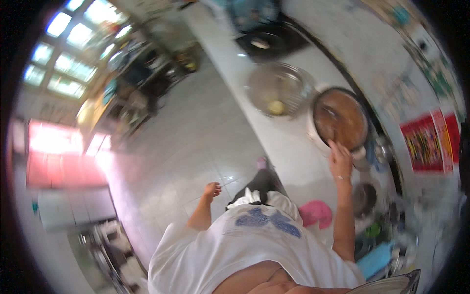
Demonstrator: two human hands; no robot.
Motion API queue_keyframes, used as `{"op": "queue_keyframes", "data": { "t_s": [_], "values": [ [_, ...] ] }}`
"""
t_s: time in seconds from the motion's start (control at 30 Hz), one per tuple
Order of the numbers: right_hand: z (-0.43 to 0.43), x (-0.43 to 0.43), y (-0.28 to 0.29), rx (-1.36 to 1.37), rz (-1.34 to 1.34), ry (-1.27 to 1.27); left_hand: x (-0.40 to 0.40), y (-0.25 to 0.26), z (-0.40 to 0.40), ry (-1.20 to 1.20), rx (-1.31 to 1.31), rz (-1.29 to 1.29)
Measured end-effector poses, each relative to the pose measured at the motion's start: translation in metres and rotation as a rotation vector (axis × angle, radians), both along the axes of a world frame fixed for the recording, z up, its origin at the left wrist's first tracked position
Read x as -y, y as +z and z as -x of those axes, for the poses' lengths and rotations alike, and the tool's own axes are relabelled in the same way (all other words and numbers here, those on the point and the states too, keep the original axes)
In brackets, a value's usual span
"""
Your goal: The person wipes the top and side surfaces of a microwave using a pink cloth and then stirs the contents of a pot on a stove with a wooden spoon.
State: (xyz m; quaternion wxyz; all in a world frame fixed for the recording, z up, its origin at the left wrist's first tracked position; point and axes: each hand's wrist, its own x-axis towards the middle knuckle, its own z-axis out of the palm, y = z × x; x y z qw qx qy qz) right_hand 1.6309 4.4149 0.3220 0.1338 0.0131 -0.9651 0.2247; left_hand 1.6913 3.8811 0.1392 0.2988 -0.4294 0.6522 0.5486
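My right hand (340, 161) is at the near rim of a round, light-coloured pot (311, 134) with brown liquid (347, 114) inside. Its fingers are closed around what looks like the end of a blurred utensil (332, 126), a ladle or spoon, which dips into the liquid. My left hand (212, 191) hangs away from the counter above the floor, holding nothing, with its fingers loosely curled. Beside the pot is a wide metal basin (257, 95), with a pale yellow lump (276, 108) in it.
The white counter (282, 143) runs along the wall. A black stove or burner (271, 40) sits beyond the basin. A pink cloth or bag (315, 214), a dark bowl (364, 199) and a blue object (374, 260) lie nearer me. Cluttered shelves (136, 77) stand across the tiled floor (191, 125).
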Motion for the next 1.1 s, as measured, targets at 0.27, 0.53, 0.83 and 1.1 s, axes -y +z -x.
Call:
{"op": "queue_keyframes", "data": {
  "t_s": [0.27, 0.53, 0.83, 1.1],
  "values": [
    [0.021, -0.042, -0.018, 0.065, -0.204, -0.064, -0.004, -0.002, -0.017, 0.072, -0.084, -0.011],
    [0.026, -0.061, 0.0, 0.139, -0.258, -0.125, -0.018, -0.008, -0.045, 0.078, -0.06, 0.014],
    [-0.008, -0.035, 0.007, -0.049, -0.074, -0.046, 0.005, -0.012, -0.027, 0.019, -0.095, 0.013],
    [-0.047, -0.026, 0.005, -0.034, -0.143, -0.094, -0.11, 0.138, 0.065, -0.33, -0.6, -0.234]
  ]
}}
